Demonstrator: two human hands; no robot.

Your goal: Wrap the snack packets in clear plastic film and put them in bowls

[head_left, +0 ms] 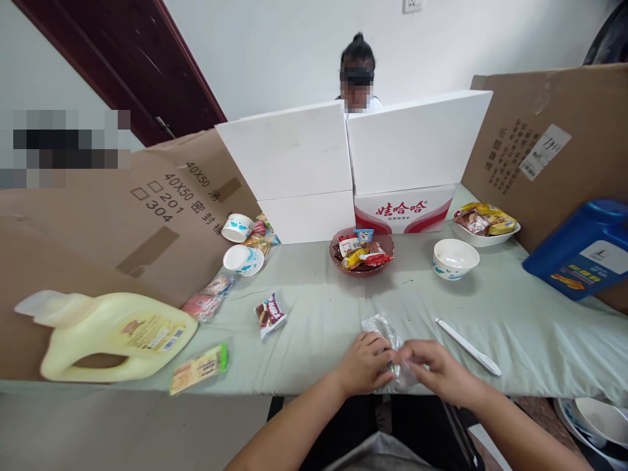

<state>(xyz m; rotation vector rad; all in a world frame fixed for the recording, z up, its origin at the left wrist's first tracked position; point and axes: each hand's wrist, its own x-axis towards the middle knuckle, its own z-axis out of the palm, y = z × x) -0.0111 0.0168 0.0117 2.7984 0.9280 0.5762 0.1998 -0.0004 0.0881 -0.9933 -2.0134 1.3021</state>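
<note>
At the table's near edge lies a crinkled see-through plastic wrapper (380, 324), partly covered by my fingers. My left hand (366, 363) has its fingers curled over the wrapper's left side, pressing on it. My right hand (439, 369) pinches the wrapper's right end between thumb and fingers. What the wrapper holds, if anything, cannot be made out. A white plastic strip-like utensil (468, 347) lies just right of my right hand. Farther left is a small purple-and-white snack packet (269, 315). Beyond my hands stands a pinkish bowl (360, 269) filled with wrapped snacks.
White boxes (304, 157) and brown cardboard (161, 216) wall the table; a person (358, 72) sits behind. Right: a paper bowl (456, 260), a snack dish (490, 240), a blue jug (583, 252). Left: a yellow bottle (118, 333), a green-ended packet (199, 369), paper cups (238, 227).
</note>
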